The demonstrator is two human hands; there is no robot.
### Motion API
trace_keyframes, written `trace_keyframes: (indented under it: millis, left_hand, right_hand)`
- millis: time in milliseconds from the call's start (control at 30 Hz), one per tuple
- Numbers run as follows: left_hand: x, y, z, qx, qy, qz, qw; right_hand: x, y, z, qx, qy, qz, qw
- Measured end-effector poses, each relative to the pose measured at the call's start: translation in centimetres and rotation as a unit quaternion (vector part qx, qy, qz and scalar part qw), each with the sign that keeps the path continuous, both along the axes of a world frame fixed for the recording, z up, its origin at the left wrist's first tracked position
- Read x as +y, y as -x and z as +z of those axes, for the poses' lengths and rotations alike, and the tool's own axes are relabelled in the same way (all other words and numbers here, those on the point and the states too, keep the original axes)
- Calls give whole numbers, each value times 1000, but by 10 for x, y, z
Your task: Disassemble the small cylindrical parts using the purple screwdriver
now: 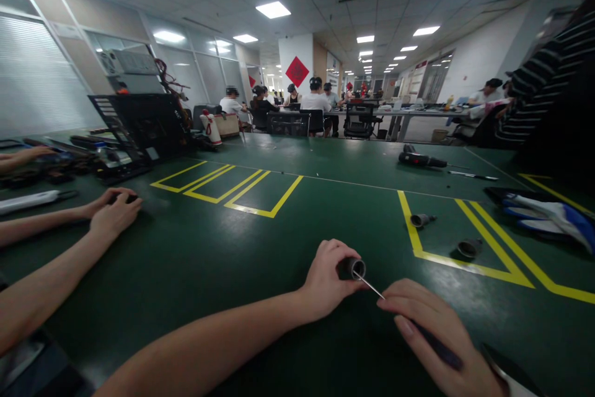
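My left hand (325,279) is closed round a small dark cylinder (356,268) with a metal-rimmed open end, held just above the green table (242,248). My right hand (437,329) grips a thin screwdriver (372,287) by its dark handle. The metal tip points into the cylinder's open end. Both hands are near the table's front edge, close together.
Two similar small parts (422,220) (468,248) lie inside yellow floor-tape markings at right. An electric screwdriver (421,160) lies farther back. Another person's arms and hands (114,211) rest on the table at left, beside a black tray (139,130). Blue-white cloth (548,214) lies at right.
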State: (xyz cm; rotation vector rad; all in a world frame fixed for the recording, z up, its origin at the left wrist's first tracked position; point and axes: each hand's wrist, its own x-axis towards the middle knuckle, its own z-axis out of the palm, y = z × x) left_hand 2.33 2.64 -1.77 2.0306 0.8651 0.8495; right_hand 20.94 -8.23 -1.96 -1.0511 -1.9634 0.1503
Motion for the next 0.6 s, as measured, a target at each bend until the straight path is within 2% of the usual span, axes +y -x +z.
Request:
trace_keyframes:
  millis: [100,233,300,600]
  left_hand:
    - [-1,1,1,1,-25,8,1000]
    - [2,0,-6,-26,59,-20,998]
    - [3,-1,-7,-16,76,-30,997]
    - [5,-2,-5,56,-8,-33,998]
  right_hand:
    - [-3,-1,-3,11,19,0,1000]
    - [-6,0,-4,31,30,-17,999]
    - [-6,1,-3,33,35,-20,999]
    - [1,10,15,-17,27,6,999]
